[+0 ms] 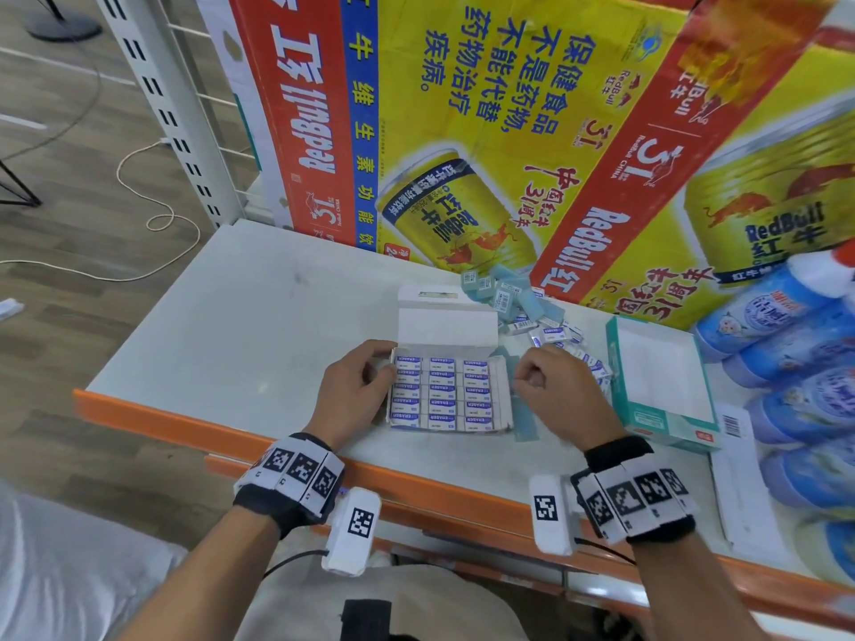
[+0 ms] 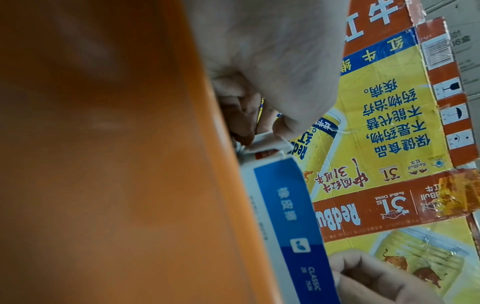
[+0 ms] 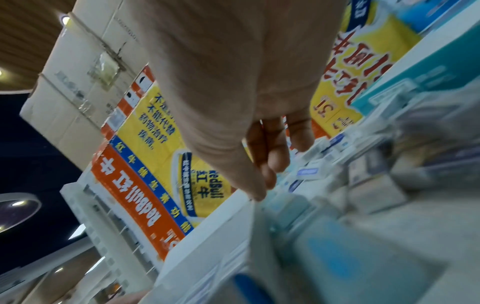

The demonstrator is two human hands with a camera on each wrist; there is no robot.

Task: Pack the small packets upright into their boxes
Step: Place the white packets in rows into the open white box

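Gripping left end flap of box [image 1: 451,395]: left hand [image 1: 358,386], thumb and fingers curled on flap. Box at shelf [image 1: 231,316] centre, lid open toward 12 o'clock, filled with packets [image 1: 442,393] in rows, labels up. Right hand [image 1: 553,390] at box 3 o'clock side, fingers curled at right end flap; actual grip on flap cannot be told. Loose packets [image 1: 553,333] heaped at 1 o'clock of box. Empty teal box [image 1: 622,409] at 3 o'clock, beyond right hand. Cartons [image 1: 486,131] stand at shelf rear.
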